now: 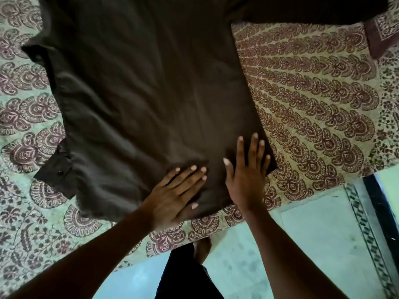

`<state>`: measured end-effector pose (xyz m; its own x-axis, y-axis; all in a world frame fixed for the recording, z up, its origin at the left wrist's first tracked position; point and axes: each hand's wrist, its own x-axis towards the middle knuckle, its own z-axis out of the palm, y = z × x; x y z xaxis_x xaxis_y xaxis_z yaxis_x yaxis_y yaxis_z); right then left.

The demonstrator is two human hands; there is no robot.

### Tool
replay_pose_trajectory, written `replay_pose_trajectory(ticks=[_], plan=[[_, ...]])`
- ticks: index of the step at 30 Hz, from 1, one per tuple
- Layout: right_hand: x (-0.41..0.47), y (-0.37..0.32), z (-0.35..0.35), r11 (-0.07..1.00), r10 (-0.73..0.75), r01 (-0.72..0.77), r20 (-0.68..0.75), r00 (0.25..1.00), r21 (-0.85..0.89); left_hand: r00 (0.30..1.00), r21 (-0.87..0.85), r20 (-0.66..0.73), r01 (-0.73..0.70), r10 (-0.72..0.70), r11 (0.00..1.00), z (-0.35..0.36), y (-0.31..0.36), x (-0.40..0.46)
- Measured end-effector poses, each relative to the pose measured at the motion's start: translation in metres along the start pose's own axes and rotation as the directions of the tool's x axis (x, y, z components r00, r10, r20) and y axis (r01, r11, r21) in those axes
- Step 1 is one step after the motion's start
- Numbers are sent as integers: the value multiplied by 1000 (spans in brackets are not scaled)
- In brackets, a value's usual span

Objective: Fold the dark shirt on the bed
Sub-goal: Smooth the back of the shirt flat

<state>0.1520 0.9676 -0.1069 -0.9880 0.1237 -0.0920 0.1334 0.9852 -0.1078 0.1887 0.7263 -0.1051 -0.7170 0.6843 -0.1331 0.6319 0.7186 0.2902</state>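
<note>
Floor (313, 234): pale tiles nearest me, with a patterned border strip at the right; my dark trouser leg (183, 275) and bare foot (201, 247) stand just off the bed's near edge.
Bed (313, 104): covered in a block-printed sheet of maroon motifs on a light ground; its near edge runs under my forearms.
Left hand (174, 195): laid flat on the dark shirt's hem by the bed's near edge, fingers straight and close together, pointing right toward my other hand.
Right hand (248, 173): pressed flat on the shirt's near right corner, fingers spread and pointing away from me, just beside my left fingertips.
Dark shirt (140, 93): spread out on the bed, running from under both my palms toward the far edge; a buttoned cuff (57, 169) pokes out at its left side, and a sleeve reaches toward the far right corner.
Pillow (383, 33): patterned, at the bed's far right corner, partly out of view.
</note>
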Motion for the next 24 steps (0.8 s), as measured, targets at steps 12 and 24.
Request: replay_pose_trajectory(ticks=[12,24], plan=[[-26,16,11,992,-127,127,18,992,25,998,31,51,34,-36,999,10,33,-23],[-74,35,1,682,-709,705,-61,703,194,972,-206,-120,175,-203,963,-9,16,-25]])
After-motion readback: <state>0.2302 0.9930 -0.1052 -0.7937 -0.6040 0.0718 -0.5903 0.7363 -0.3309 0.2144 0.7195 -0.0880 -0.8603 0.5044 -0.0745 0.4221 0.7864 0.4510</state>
